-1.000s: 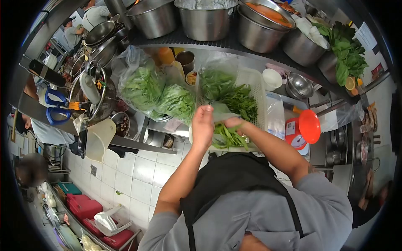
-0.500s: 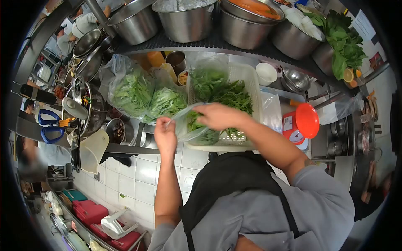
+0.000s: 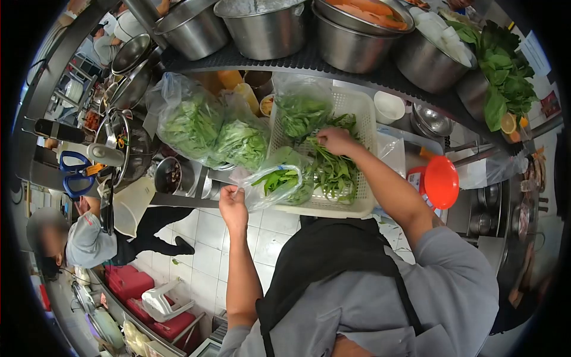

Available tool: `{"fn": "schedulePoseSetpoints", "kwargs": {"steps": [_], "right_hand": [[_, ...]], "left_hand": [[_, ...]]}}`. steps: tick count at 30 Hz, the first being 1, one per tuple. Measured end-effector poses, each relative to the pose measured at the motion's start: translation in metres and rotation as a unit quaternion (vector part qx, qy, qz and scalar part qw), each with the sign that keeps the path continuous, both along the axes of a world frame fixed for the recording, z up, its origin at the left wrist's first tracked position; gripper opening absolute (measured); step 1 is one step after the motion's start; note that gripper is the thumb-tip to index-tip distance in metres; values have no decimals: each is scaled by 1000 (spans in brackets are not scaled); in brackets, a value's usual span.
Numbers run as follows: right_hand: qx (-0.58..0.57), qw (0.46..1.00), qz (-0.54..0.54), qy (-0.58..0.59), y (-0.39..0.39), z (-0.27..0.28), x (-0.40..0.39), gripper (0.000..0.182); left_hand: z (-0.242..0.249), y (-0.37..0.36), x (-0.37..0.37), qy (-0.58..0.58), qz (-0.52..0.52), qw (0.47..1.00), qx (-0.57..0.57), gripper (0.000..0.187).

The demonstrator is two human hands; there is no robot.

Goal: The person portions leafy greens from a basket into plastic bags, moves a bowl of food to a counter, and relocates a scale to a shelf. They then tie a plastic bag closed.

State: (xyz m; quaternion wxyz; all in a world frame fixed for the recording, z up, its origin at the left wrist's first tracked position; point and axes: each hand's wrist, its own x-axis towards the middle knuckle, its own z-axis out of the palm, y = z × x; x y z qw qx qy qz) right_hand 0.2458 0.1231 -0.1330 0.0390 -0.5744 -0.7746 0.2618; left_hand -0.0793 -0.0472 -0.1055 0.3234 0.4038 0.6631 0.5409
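Note:
My left hand (image 3: pixel 233 205) pinches the rim of a clear plastic bag (image 3: pixel 275 189), which is partly filled with leafy greens and has its mouth open. Over the white perforated basket (image 3: pixel 370 128), my right hand (image 3: pixel 339 141) has its fingers closed on loose leafy greens (image 3: pixel 336 172). Another bag of greens (image 3: pixel 302 112) sits at the basket's far left corner. Two more filled bags stand left of the basket: a larger bag (image 3: pixel 189 124) and a smaller bag (image 3: pixel 241 140).
A red scale (image 3: pixel 437 181) stands right of the basket, near a white bowl (image 3: pixel 389 107). Metal pots (image 3: pixel 262 33) line the shelf above. Blue-handled scissors (image 3: pixel 76 172) and a pitcher (image 3: pixel 132 205) hang at left. A person (image 3: pixel 92 238) is at the lower left.
My right hand has moved from the bag's mouth to the loose greens in the basket. My left hand keeps hold of the bag. A person has come further into view at left.

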Motion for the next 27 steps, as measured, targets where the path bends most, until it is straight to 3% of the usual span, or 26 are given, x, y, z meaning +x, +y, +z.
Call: {"fn": "schedulePoseSetpoints", "kwargs": {"steps": [6, 10, 11, 14, 18, 19, 22, 27], "right_hand": [[-11, 948, -63, 311, -2, 44, 44, 21], [-17, 930, -115, 348, 0, 56, 60, 29], [-23, 961, -123, 246, -1, 64, 59, 38], [-21, 1000, -12, 15, -2, 53, 36, 47], [-83, 989, -54, -114, -17, 47, 10, 58], [-16, 987, -62, -148, -21, 31, 11, 50], [-53, 986, -57, -149, -11, 8, 16, 43], [23, 985, -38, -165, -13, -3, 26, 33]], "left_hand": [[4, -2, 7, 51, 20, 998, -10, 7], [21, 1, 15, 91, 31, 995, -37, 8], [19, 2, 16, 100, 31, 994, -25, 8], [15, 6, 18, 118, 33, 992, -20, 10], [14, 6, 25, 142, 35, 989, -14, 11], [13, 6, 26, 142, 38, 989, -6, 11], [9, 4, 25, 136, 40, 990, -19, 11], [1, 1, 22, 169, 40, 985, -16, 14]]}}
